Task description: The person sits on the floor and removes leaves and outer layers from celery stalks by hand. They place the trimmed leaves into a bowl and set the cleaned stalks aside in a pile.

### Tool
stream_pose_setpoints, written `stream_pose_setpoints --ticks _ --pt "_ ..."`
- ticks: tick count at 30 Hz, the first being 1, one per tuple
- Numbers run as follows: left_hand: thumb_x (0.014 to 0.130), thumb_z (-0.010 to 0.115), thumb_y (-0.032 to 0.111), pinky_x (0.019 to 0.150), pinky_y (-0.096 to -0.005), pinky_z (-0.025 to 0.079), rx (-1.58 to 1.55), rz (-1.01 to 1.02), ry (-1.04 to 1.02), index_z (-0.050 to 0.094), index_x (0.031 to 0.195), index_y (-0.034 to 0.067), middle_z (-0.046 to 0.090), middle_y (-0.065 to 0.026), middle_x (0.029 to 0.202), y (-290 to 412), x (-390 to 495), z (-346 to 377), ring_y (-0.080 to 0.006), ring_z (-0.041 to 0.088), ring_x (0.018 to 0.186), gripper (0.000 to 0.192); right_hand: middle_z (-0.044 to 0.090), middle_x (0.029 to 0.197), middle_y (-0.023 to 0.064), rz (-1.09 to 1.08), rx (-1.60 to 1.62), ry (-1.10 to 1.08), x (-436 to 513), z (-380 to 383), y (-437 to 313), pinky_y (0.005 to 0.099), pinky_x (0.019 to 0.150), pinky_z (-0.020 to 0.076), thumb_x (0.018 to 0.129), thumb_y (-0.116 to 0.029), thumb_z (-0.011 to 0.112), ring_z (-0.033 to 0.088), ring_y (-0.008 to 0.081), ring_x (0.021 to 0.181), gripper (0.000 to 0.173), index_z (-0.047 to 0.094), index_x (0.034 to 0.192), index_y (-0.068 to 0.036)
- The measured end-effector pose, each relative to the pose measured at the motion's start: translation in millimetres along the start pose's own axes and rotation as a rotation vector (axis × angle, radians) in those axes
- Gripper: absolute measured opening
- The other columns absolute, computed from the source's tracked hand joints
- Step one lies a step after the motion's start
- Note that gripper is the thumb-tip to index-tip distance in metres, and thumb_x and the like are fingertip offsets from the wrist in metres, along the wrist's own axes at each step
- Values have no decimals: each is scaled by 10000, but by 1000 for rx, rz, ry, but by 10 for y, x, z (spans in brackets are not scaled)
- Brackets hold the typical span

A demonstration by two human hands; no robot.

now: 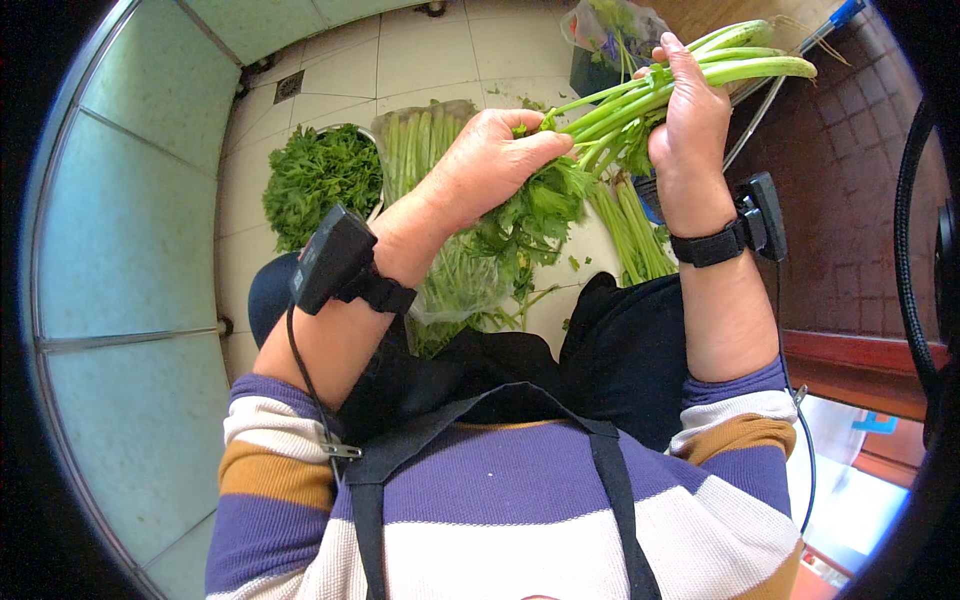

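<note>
My right hand [694, 120] is closed around a bunch of celery [622, 112], whose stalk bases and thin roots point to the upper right. My left hand [510, 150] pinches the bunch at its leafy end with thumb and fingers, and leaves hang below it. On the floor beneath lies a clear plastic bag of celery [420, 142], partly hidden by my left forearm. Left of it a container [373, 140] is heaped with celery leaves [322, 180]. More celery stalks [634, 232] lie on the floor below my right hand.
A dark bin with a plastic bag [600, 30] and scraps stands at the top. Leaf bits are scattered on the tiled floor [427, 52]. A drain [289, 87] is at the upper left. Tiled panels [127, 240] rise at left; dark brown furniture [840, 187] is at right.
</note>
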State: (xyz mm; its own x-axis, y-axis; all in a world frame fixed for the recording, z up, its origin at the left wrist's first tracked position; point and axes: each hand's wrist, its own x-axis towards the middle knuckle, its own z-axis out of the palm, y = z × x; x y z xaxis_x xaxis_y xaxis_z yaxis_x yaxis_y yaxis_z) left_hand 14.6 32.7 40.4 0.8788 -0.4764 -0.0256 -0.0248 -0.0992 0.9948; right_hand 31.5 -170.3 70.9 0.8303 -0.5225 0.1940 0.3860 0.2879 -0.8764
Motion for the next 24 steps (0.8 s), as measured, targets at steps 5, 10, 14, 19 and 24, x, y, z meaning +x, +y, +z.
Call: stream_pose_setpoints --ticks 5,10,14,19,24 --pt "868 690 254 589 -253 466 -178 -141 -85 719 987 32 629 2 752 -6 17 -36 -69 548 639 253 657 850 70 128 58 15 11 -40 -33 353 655 538 876 -117 731 632 211 705 173 613 978 -42" --pt "902 687 148 650 -225 510 -169 -196 -142 676 1033 82 666 6 877 -6 3 -19 -57 616 744 147 673 857 73 175 92 18 -11 -44 -28 351 685 532 870 -114 734 628 211 729 164 621 969 -49" --pt "941 660 170 697 -226 503 -42 -134 -195 673 1081 58 659 13 877 -22 -21 9 -48 594 775 179 675 846 73 158 83 23 -25 -31 -20 353 690 533 871 -111 732 626 209 726 161 622 971 -50" --pt "943 660 183 704 -232 496 151 14 -157 690 1034 32 661 16 847 15 -54 64 -46 574 771 180 675 861 78 172 75 25 -22 -49 -29 357 705 532 876 -122 733 626 212 737 172 619 984 -52" --pt "884 682 194 701 -278 497 356 83 -60 712 915 4 656 -24 774 84 -76 74 -83 579 737 195 643 867 84 297 196 57 45 -77 -29 431 736 559 911 -197 709 628 246 747 220 563 1019 -72"
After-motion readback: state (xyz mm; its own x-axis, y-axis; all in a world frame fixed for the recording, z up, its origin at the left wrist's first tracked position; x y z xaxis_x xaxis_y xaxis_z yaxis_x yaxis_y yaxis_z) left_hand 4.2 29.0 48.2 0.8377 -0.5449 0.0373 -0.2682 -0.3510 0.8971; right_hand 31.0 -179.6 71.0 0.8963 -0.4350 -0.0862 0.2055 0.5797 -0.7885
